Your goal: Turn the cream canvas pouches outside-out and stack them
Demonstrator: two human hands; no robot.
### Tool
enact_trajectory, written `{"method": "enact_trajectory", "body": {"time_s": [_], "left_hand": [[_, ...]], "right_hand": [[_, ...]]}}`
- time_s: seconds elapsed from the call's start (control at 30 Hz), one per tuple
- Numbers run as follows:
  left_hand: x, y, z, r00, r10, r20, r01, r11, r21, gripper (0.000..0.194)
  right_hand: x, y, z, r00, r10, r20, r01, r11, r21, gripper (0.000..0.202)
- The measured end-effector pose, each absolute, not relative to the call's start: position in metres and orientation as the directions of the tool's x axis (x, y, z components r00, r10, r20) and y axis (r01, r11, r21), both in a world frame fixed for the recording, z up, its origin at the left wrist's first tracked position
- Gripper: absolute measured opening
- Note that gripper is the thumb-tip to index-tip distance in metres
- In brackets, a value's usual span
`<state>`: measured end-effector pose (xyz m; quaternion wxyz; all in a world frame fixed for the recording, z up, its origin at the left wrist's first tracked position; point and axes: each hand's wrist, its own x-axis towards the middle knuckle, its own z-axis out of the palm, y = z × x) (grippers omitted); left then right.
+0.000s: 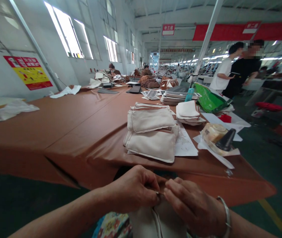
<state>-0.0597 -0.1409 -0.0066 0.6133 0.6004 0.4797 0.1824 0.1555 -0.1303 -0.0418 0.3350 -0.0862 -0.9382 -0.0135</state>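
Left hand [136,188] is pinching the upper end of a beige fabric piece [142,222], thumb and forefinger closing with no visible gap. Right hand [193,205] is gripping beside it, fingers bunching together at the same end; its thumb is hiding from view. The piece is showing smooth and pale, with a raised seam or closure [156,219] running down it; which of the two, cannot tell. It is lying over the person's lap, just off the near edge of the brown-covered table [81,132]. Its long axis appears to be following the seam, pointing from the fingers toward the body; lower end is running out of frame. Beyond, padded beige pieces [153,132] are lying stacked on white paper [185,142].
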Motion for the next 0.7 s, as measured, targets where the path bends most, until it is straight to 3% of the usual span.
{"method": "enact_trajectory", "body": {"time_s": [0.03, 0.1, 0.17, 0.23, 0.33, 0.5, 0.6, 0.7], "left_hand": [[-0.059, -0.142, -0.007, 0.469, 0.815, -0.339, 0.350, 0.181, 0.919, 0.006], [-0.059, -0.145, -0.005, 0.473, 0.843, -0.255, 0.357, 0.081, 0.931, 0.006], [-0.058, -0.147, -0.001, 0.494, 0.852, -0.176, 0.377, -0.027, 0.926, 0.011], [-0.058, -0.149, 0.003, 0.507, 0.852, -0.132, 0.413, -0.106, 0.904, 0.015], [-0.058, -0.150, 0.007, 0.506, 0.859, -0.076, 0.474, -0.203, 0.857, 0.012], [-0.058, -0.151, 0.006, 0.472, 0.882, -0.021, 0.551, -0.276, 0.787, 0.014], [-0.059, -0.150, 0.009, 0.473, 0.873, -0.117, 0.507, -0.161, 0.847, 0.008], [-0.063, -0.146, 0.017, 0.514, 0.830, -0.217, 0.400, -0.008, 0.916, 0.024]], "right_hand": [[0.155, -0.131, -0.042, -0.742, 0.211, 0.636, 0.166, 0.977, -0.131, 0.026], [0.153, -0.132, -0.040, -0.684, 0.439, 0.583, 0.150, 0.866, -0.477, 0.022], [0.150, -0.129, -0.036, -0.646, 0.668, 0.369, 0.107, 0.558, -0.823, 0.026], [0.147, -0.122, -0.032, -0.685, 0.720, 0.113, 0.079, 0.228, -0.970, 0.038], [0.144, -0.109, -0.027, -0.789, 0.612, -0.059, 0.082, 0.009, -0.997, 0.047], [0.143, -0.097, -0.028, -0.843, 0.536, -0.053, 0.095, 0.051, -0.994, 0.052], [0.146, -0.096, -0.028, -0.846, 0.531, -0.051, 0.113, 0.086, -0.990, 0.051], [0.150, -0.096, -0.026, -0.846, 0.532, -0.025, 0.112, 0.132, -0.985, 0.049]]}}
